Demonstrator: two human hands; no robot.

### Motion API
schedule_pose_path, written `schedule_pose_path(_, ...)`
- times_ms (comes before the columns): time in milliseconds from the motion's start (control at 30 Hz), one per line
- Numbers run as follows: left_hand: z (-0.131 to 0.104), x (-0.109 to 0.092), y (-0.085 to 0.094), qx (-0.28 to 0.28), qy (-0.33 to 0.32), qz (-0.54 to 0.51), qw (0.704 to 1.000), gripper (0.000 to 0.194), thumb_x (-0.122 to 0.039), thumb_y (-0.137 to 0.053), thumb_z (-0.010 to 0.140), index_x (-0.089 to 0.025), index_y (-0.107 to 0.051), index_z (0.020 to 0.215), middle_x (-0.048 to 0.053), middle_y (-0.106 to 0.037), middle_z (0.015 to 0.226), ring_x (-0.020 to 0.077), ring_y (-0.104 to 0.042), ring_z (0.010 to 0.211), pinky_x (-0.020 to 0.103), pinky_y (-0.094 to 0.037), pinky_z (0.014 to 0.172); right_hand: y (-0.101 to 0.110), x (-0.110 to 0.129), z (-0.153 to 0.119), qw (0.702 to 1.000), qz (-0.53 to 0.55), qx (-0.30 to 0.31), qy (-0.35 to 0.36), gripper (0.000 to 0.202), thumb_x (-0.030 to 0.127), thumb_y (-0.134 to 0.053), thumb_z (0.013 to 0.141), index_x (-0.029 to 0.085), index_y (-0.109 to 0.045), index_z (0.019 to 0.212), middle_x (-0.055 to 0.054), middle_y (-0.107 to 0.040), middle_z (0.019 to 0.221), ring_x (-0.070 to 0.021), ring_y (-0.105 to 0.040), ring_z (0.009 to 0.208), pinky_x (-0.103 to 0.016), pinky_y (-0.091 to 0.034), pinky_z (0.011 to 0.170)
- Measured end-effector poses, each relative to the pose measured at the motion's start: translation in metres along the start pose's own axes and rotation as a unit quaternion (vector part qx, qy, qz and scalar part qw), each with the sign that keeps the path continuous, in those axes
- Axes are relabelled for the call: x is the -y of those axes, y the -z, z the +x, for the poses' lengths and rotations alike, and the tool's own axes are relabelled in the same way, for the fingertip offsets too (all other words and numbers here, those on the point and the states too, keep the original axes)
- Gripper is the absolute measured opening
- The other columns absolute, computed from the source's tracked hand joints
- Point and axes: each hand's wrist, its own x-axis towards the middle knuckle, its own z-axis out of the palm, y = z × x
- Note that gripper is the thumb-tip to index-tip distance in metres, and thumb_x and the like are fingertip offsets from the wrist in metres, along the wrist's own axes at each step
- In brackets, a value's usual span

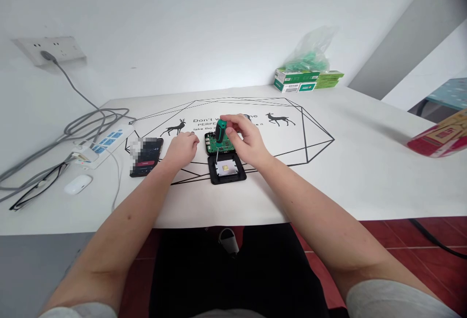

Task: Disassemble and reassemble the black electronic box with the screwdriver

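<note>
My right hand (246, 138) grips the green and black handle of a screwdriver (221, 132), its shaft slanting down toward the near edge of a green circuit board (210, 147). The board sits in a black case. Just in front, touching or nearly touching it, lies a black square cover (239, 178) with a silver plate and a small yellowish square in its middle. My left hand (182, 148) rests on the table left of the board, fingers curled inward; whether it holds anything small is hidden.
A phone (148, 157) lies left of my left hand. Farther left are a white power strip (109, 145), grey cables, glasses (38, 186) and a white mouse-like object (78, 185). Green-white boxes (296, 80) stand at the back; a red package (440, 138) is at far right.
</note>
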Motion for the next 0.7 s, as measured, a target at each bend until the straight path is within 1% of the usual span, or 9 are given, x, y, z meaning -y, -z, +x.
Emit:
schedule_pose_path(100, -0.0015, -0.0001, 0.0002, 0.010, 0.039, 0.039, 0.998, 0.037, -0.013, -0.047, 0.106, -0.021, -0.080, 0.120, 0.015, -0.077, 0.125, 0.0347, -0.068, 0.120, 0.048, -0.056, 0.103, 0.0009, -0.0011, 0.0015, 1.000, 0.003, -0.002, 0.003, 0.031, 0.049, -0.056, 0.112, 0.028, -0.069, 0.131, -0.007, -0.069, 0.105, -0.0224, -0.065, 0.091, -0.044, -0.062, 0.084)
schedule_pose_path(167, -0.0026, -0.0006, 0.0005, 0.020, 0.060, 0.054, 0.997, 0.039, -0.012, -0.047, 0.105, -0.021, -0.078, 0.128, 0.016, -0.075, 0.127, 0.0352, -0.067, 0.122, 0.047, -0.055, 0.103, 0.0008, -0.0027, 0.0022, 1.000, 0.015, -0.006, 0.001, 0.028, 0.049, -0.061, 0.110, 0.028, -0.068, 0.127, -0.009, -0.069, 0.116, -0.0224, -0.067, 0.095, -0.043, -0.062, 0.082)
schedule_pose_path(267, -0.0034, -0.0007, 0.0003, 0.035, 0.076, 0.055, 0.995, 0.045, -0.011, -0.048, 0.104, -0.022, -0.074, 0.139, 0.017, -0.071, 0.133, 0.0361, -0.065, 0.125, 0.048, -0.055, 0.105, -0.0006, -0.0053, 0.0017, 0.998, 0.055, -0.011, -0.034, 0.028, 0.052, -0.067, 0.106, 0.029, -0.061, 0.122, -0.011, -0.069, 0.137, -0.0222, -0.069, 0.104, -0.042, -0.063, 0.085)
schedule_pose_path(333, -0.0037, -0.0007, -0.0002, 0.040, 0.076, 0.053, 0.995, 0.047, -0.011, -0.048, 0.104, -0.022, -0.071, 0.143, 0.017, -0.069, 0.136, 0.0361, -0.063, 0.126, 0.049, -0.055, 0.107, -0.0019, -0.0064, 0.0008, 0.995, 0.082, -0.003, -0.065, 0.031, 0.053, -0.068, 0.105, 0.030, -0.057, 0.121, -0.010, -0.071, 0.141, -0.0197, -0.070, 0.098, -0.043, -0.063, 0.087)
schedule_pose_path(400, -0.0041, -0.0008, -0.0006, 0.042, 0.073, 0.056, 0.995, 0.047, -0.011, -0.049, 0.103, -0.022, -0.071, 0.143, 0.017, -0.068, 0.137, 0.0358, -0.062, 0.127, 0.049, -0.055, 0.108, -0.0033, -0.0067, 0.0001, 0.993, 0.093, 0.006, -0.078, 0.034, 0.054, -0.070, 0.104, 0.030, -0.054, 0.121, -0.009, -0.075, 0.136, -0.0175, -0.069, 0.089, -0.042, -0.063, 0.086)
schedule_pose_path(433, -0.0044, -0.0009, -0.0007, 0.042, 0.073, 0.058, 0.995, 0.046, -0.012, -0.050, 0.103, -0.022, -0.071, 0.142, 0.017, -0.067, 0.137, 0.0358, -0.062, 0.127, 0.049, -0.055, 0.108, -0.0038, -0.0065, -0.0001, 0.993, 0.094, 0.007, -0.078, 0.035, 0.055, -0.071, 0.103, 0.030, -0.054, 0.121, -0.009, -0.077, 0.132, -0.0176, -0.069, 0.088, -0.042, -0.062, 0.085)
schedule_pose_path(533, -0.0054, -0.0013, -0.0008, 0.040, 0.074, 0.067, 0.994, 0.045, -0.014, -0.051, 0.103, -0.022, -0.072, 0.142, 0.017, -0.065, 0.140, 0.0366, -0.060, 0.129, 0.050, -0.055, 0.108, -0.0043, -0.0048, 0.0000, 0.994, 0.084, -0.004, -0.074, 0.040, 0.056, -0.078, 0.098, 0.029, -0.056, 0.117, -0.007, -0.079, 0.124, -0.0202, -0.071, 0.096, -0.041, -0.062, 0.085)
schedule_pose_path(600, -0.0058, -0.0015, -0.0009, 0.043, 0.075, 0.070, 0.994, 0.045, -0.015, -0.052, 0.104, -0.022, -0.071, 0.144, 0.018, -0.063, 0.142, 0.0374, -0.058, 0.130, 0.051, -0.055, 0.107, -0.0037, -0.0031, 0.0001, 0.995, 0.074, -0.007, -0.069, 0.041, 0.057, -0.080, 0.097, 0.028, -0.060, 0.118, -0.007, -0.080, 0.123, -0.0210, -0.072, 0.097, -0.040, -0.062, 0.083)
schedule_pose_path(700, -0.0060, -0.0017, -0.0013, 0.048, 0.077, 0.074, 0.993, 0.043, -0.017, -0.051, 0.105, -0.021, -0.071, 0.143, 0.018, -0.063, 0.144, 0.0380, -0.057, 0.131, 0.051, -0.055, 0.107, -0.0019, -0.0007, 0.0004, 0.998, 0.048, 0.003, -0.040, 0.037, 0.056, -0.071, 0.104, 0.027, -0.067, 0.127, -0.008, -0.079, 0.123, -0.0210, -0.072, 0.095, -0.040, -0.062, 0.081)
